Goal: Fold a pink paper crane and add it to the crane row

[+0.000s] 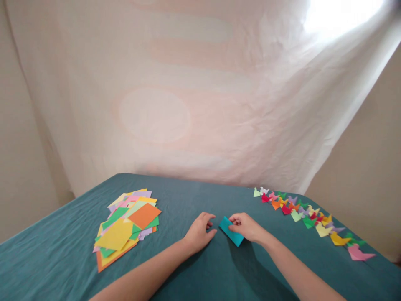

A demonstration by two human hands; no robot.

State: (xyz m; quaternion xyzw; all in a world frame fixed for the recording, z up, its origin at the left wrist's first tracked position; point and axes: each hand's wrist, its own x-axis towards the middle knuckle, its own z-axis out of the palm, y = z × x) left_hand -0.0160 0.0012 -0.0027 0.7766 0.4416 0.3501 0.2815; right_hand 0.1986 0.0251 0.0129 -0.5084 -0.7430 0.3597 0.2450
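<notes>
A blue sheet of origami paper (232, 234), folded into a narrow rectangle, is at the middle of the table near me. My right hand (246, 226) pinches its upper right side between thumb and fingers. Just left of the paper, apart from it, my left hand (202, 232) hovers or rests by the cloth with fingers curved and parted from the thumb, holding nothing. The fingertips under the right hand are partly hidden.
On the left lies a loose pile of coloured paper squares (115, 235), an orange one (144, 216) among those on top. Several small folded paper birds (308, 222) stand in rows along the right side. A dark green cloth (188, 196) covers the table; a pale sheet (216, 108) hangs behind.
</notes>
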